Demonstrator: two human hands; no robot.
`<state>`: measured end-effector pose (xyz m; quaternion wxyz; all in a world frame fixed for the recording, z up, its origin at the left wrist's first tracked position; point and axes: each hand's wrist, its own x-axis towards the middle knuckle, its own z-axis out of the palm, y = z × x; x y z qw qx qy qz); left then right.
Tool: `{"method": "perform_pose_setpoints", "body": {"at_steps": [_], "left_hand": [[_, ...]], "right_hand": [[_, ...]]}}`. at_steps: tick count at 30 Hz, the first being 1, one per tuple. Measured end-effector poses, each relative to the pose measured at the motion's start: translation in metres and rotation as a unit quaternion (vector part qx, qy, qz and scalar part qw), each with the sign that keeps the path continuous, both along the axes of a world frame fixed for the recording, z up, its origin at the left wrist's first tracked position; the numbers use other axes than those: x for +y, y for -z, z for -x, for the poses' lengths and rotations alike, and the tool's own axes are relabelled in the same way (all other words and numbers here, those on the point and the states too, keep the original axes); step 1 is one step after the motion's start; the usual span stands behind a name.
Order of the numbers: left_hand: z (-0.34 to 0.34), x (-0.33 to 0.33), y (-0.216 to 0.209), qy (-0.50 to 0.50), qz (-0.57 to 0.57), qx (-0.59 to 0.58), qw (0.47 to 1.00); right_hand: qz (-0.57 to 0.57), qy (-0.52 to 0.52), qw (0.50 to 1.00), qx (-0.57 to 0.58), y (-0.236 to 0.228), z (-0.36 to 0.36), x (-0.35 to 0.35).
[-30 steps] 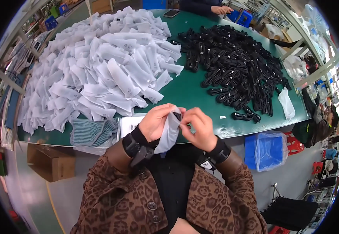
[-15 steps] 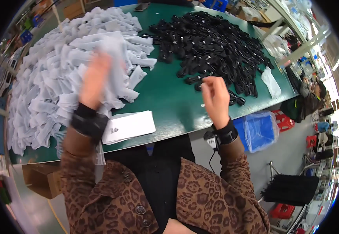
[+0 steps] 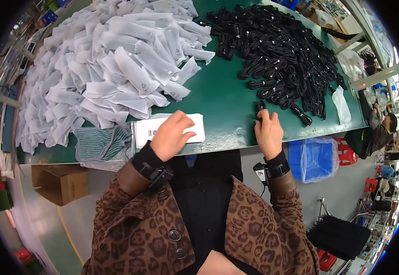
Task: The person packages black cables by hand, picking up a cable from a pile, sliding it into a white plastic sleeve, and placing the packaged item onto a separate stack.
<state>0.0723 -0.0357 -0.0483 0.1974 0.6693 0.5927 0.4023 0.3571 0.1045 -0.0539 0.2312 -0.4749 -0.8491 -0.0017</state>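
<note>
A green table (image 3: 218, 98) is filling the upper half of the view, and its near edge is running just in front of the person. A wide heap of white pouches (image 3: 103, 68) is covering the table's left side, reaching from the far edge almost down to the near edge. A pile of coiled black cables (image 3: 282, 55) is spreading over the table's right side toward the far right corner, well apart from the white heap, with bare green between them. A clear plastic bag (image 3: 341, 104) is lying at the right edge beside the cables. A striped grey cloth (image 3: 99, 143) is hanging over the near edge at the left. Just beside it, a stack of flat white pouches (image 3: 169, 129) is lying at the near edge in front of the person.

The left hand (image 3: 169, 136) is resting on that stack, fingers curled loosely down onto the top pouch, pressing rather than gripping it. The right hand (image 3: 268, 130) is lying at the near edge to the right of centre, its fingers closing around one black cable (image 3: 260, 109), which is sticking out past the fingertips and sitting just short of the big cable pile. Both wrists are wearing black bands.
</note>
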Motion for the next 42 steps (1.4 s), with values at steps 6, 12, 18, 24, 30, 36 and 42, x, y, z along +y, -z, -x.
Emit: {"method": "perform_pose_setpoints", "body": {"at_steps": [6, 12, 18, 24, 30, 36, 42], "left_hand": [[-0.014, 0.002, 0.012, -0.045, -0.019, 0.11, 0.993], [-0.018, 0.007, 0.007, -0.041, -0.021, 0.128, 0.991], [-0.016, 0.01, 0.014, -0.048, -0.033, 0.088, 0.994], [-0.01, 0.007, 0.018, -0.061, -0.034, 0.026, 0.997], [-0.011, 0.003, 0.008, -0.069, 0.038, -0.099, 0.992], [-0.009, 0.005, 0.006, -0.054, -0.003, -0.119, 0.991], [-0.009, 0.005, -0.007, 0.015, -0.094, 0.019, 0.995]], "right_hand": [[0.156, -0.094, 0.978, 0.103, 0.002, 0.033, -0.019], [0.196, -0.204, 0.942, 0.183, 0.001, 0.053, -0.028], [0.185, -0.243, 0.939, 0.158, -0.017, 0.059, -0.038], [0.134, -0.289, 0.928, 0.194, -0.02, 0.062, -0.042], [0.069, -0.308, 0.94, 0.127, -0.023, 0.059, -0.045], [0.048, -0.355, 0.929, 0.098, -0.023, 0.058, -0.036], [0.582, -0.192, 0.758, 0.226, -0.031, 0.056, -0.029]]}}
